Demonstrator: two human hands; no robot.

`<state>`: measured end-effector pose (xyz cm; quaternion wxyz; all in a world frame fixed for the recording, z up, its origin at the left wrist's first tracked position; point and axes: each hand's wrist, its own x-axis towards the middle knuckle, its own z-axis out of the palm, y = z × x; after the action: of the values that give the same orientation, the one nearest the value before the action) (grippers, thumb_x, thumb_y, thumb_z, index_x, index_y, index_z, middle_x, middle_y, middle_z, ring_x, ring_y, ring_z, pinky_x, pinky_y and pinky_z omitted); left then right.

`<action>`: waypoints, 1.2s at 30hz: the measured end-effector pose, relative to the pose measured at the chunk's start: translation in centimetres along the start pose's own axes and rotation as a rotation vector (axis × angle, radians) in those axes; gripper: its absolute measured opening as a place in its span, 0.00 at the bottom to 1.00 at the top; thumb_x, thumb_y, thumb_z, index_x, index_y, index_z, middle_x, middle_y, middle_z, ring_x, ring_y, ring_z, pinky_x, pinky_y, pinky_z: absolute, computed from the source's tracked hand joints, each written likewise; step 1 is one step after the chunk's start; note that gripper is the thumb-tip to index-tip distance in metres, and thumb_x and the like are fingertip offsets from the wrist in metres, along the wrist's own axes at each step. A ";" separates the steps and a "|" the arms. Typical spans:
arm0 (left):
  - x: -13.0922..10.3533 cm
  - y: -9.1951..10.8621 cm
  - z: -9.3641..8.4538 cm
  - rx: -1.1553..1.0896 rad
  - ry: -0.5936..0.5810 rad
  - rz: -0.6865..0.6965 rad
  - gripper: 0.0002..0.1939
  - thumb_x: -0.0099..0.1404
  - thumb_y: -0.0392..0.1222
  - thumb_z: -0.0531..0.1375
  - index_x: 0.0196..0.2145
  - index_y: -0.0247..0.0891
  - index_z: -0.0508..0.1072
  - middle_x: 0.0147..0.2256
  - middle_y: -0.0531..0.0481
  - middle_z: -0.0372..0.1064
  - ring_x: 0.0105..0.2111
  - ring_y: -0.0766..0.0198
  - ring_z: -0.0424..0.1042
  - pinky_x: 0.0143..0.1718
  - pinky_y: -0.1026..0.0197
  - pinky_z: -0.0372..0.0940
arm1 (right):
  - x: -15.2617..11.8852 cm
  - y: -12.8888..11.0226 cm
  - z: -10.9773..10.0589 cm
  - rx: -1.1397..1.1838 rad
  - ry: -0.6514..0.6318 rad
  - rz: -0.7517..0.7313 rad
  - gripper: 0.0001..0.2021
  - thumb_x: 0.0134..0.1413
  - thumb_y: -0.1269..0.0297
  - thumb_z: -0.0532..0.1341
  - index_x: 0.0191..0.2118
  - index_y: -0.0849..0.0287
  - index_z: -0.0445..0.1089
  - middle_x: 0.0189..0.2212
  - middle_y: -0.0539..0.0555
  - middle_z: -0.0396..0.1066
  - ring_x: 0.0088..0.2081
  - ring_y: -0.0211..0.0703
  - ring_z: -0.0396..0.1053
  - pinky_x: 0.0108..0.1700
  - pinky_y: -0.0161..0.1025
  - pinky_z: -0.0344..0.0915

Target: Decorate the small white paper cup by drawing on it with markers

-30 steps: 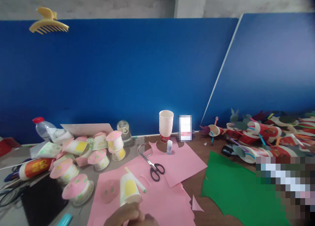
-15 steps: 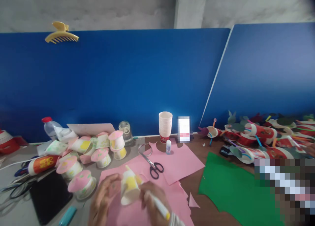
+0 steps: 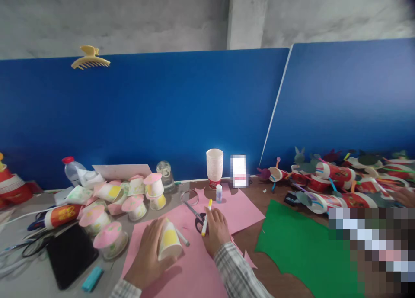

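"Where's our yellow-patched cup (image 3: 170, 237)?"
"Over the pink paper (image 3: 194, 270), our left hand (image 3: 148, 250) curled around its side, holding it."
"And our right hand (image 3: 217, 229)?"
"Fingers closed on a white marker (image 3: 205, 227), beside the scissors (image 3: 192, 209)."

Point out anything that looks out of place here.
The yellow claw clip looks odd: a hair accessory perched at the top edge of the blue partition, well above the paper cup in the left hand. No spill shows.
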<state>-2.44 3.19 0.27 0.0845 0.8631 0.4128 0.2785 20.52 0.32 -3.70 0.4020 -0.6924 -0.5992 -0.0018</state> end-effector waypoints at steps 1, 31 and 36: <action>0.0 0.1 0.0 0.035 -0.002 0.004 0.46 0.41 0.66 0.56 0.53 0.44 0.44 0.52 0.45 0.51 0.51 0.48 0.49 0.51 0.45 0.46 | 0.0 0.0 0.1 -0.008 -0.008 0.001 0.28 0.36 0.64 0.63 0.49 0.56 0.62 0.42 0.59 0.69 0.48 0.60 0.60 0.48 0.55 0.57; -0.6 0.9 -0.2 -0.166 0.101 0.067 0.30 0.58 0.59 0.34 0.52 0.41 0.48 0.50 0.45 0.54 0.49 0.56 0.56 0.46 0.52 0.58 | -1.3 -3.7 0.9 0.480 0.054 -0.035 0.09 0.48 0.68 0.54 0.31 0.55 0.71 0.26 0.50 0.70 0.28 0.43 0.66 0.31 0.36 0.61; 0.1 0.9 -0.5 -0.164 0.291 -0.068 0.21 0.58 0.51 0.47 0.48 0.47 0.55 0.46 0.49 0.58 0.45 0.57 0.59 0.45 0.51 0.57 | -1.2 -4.4 0.5 0.765 0.128 0.192 0.15 0.51 0.55 0.50 0.28 0.57 0.70 0.17 0.46 0.66 0.19 0.38 0.62 0.21 0.32 0.60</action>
<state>-2.05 2.68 1.09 0.1035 0.7893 0.4256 0.4303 16.31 -0.60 -2.15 0.6658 -0.5439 -0.4630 0.2158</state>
